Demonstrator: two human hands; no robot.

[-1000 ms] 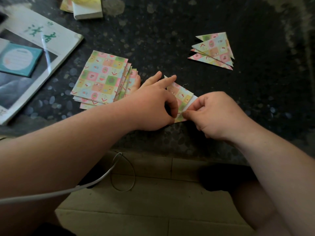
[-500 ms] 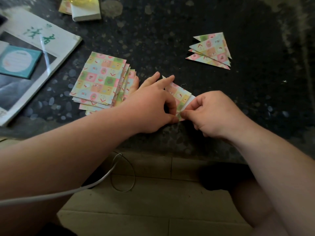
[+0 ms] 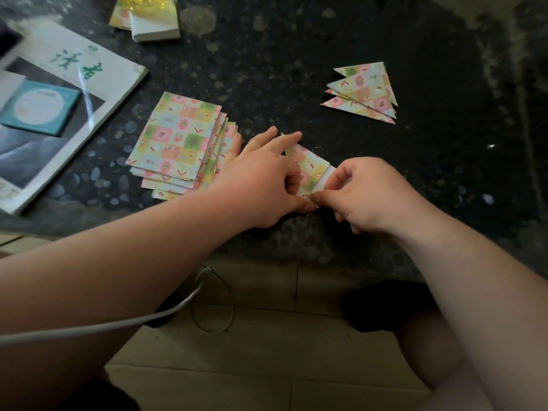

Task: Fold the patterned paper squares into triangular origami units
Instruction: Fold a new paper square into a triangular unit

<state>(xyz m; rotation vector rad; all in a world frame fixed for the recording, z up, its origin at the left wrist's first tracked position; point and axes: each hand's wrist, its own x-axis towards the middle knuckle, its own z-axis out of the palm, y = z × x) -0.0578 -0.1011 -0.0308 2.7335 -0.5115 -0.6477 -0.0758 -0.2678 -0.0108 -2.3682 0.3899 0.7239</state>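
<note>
A patterned paper square (image 3: 308, 166), partly folded with its white underside showing, lies on the dark speckled table between my hands. My left hand (image 3: 267, 179) lies over its left part, index finger stretched along the far edge and thumb pressing the near corner. My right hand (image 3: 364, 194) pinches the paper's near right corner between thumb and forefinger. A stack of unfolded patterned squares (image 3: 181, 143) sits just left of my left hand. Several finished triangular units (image 3: 364, 91) lie overlapped at the back right.
A white book with green characters (image 3: 59, 99) and a teal card (image 3: 41, 106) lie at the left. A white box with yellow wrapping (image 3: 154, 16) stands at the back. The table's front edge (image 3: 178, 232) runs under my forearms; a white cable (image 3: 118, 324) hangs below.
My right thumb and forefinger have slid slightly toward the paper's near corner, meeting my left thumb. The paper and my left hand stay almost in place.
</note>
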